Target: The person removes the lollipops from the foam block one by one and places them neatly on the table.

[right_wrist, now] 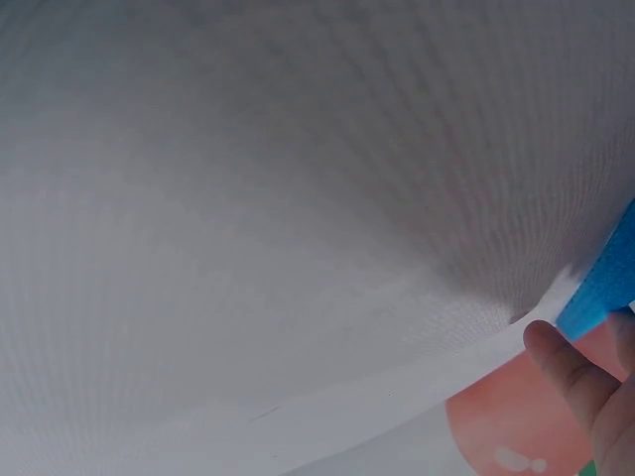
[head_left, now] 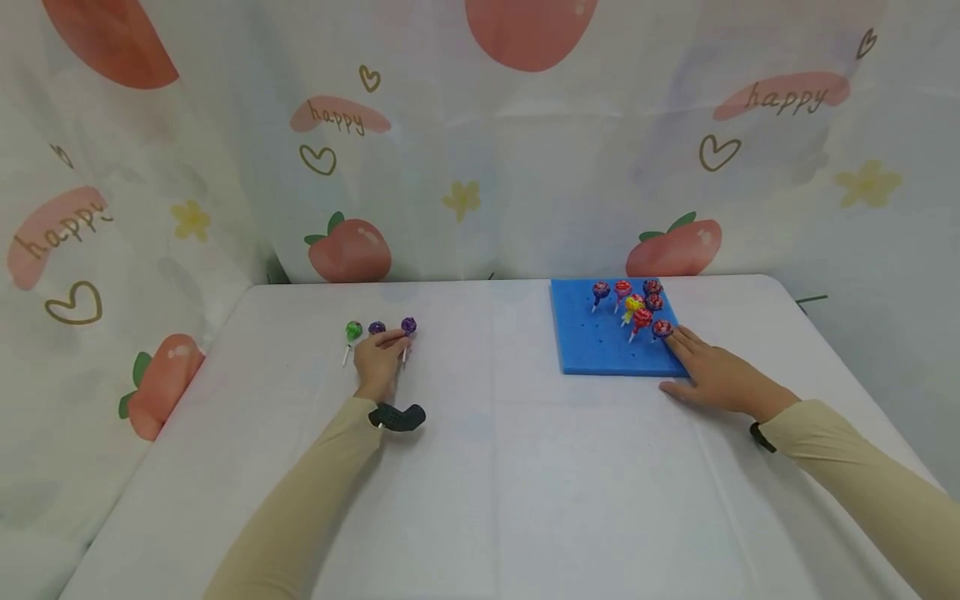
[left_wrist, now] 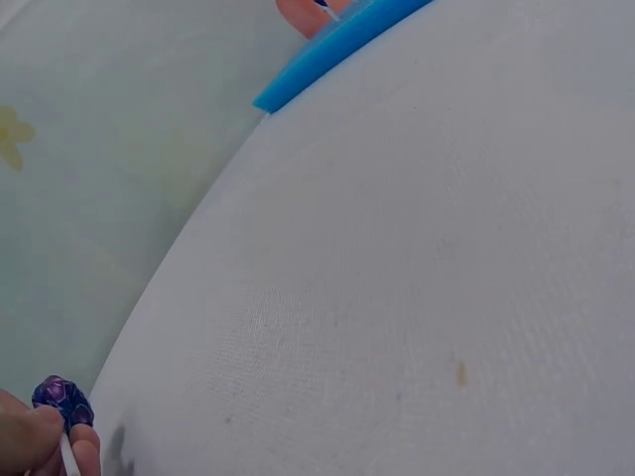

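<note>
Between thumb and fingers, my left hand (head_left: pixel 378 365) pinches the white stick of a purple-wrapped lollipop (head_left: pixel 408 326), head up. The left wrist view shows that purple lollipop (left_wrist: pixel 63 399) at the lower left corner. Beside the hand lie a green lollipop (head_left: pixel 354 331) and a second purple lollipop (head_left: pixel 377 328), partly covered by the fingers. My right hand (head_left: pixel 720 379) rests with extended fingers at the right edge of a blue foam board (head_left: pixel 592 358). Several lollipops stand stuck in the board, including a yellow lollipop (head_left: pixel 633 303) and a red lollipop (head_left: pixel 641 318).
A white cloth covers the table (head_left: pixel 487 467). Behind it and along the left hangs a printed curtain (head_left: pixel 525 167) with peaches, hearts and lettering. Small dark holes dot the left part of the board, which lies near the table's back edge.
</note>
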The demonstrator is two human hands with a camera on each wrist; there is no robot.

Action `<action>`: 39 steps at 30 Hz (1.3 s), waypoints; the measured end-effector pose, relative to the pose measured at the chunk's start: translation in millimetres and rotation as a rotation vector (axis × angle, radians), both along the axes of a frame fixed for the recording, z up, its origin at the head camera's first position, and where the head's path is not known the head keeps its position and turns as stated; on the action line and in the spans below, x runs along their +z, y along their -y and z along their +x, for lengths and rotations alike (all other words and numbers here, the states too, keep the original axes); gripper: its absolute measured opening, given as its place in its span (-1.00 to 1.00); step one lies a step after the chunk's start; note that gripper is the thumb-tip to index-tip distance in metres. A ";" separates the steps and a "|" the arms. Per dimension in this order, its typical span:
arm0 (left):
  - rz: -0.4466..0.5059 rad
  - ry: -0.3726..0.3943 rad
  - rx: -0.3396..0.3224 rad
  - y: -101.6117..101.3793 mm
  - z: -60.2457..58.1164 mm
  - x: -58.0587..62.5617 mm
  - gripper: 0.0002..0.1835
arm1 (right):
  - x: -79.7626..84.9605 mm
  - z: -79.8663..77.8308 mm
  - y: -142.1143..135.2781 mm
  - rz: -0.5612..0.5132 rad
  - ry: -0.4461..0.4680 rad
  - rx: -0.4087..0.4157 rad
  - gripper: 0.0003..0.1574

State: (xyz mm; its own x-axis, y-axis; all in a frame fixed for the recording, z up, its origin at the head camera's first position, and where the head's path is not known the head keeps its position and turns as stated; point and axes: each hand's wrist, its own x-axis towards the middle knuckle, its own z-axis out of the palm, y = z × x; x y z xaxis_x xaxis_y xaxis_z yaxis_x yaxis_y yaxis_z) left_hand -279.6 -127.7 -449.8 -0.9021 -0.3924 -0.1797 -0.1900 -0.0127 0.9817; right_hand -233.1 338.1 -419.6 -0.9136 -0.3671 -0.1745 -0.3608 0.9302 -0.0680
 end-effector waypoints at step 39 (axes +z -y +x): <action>-0.480 0.039 -0.170 23.6 -4.2 4.2 -0.76 | -5.5 -3.3 -3.6 0.007 -0.012 0.007 0.11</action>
State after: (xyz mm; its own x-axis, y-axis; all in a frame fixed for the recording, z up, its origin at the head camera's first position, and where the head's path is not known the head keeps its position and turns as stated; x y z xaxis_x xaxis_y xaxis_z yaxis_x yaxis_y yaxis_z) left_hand -283.8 -151.3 -445.6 -0.9565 -0.2876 -0.0497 -0.1867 0.4719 0.8616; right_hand -236.5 341.7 -425.1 -0.9133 -0.3720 -0.1660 -0.3677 0.9282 -0.0571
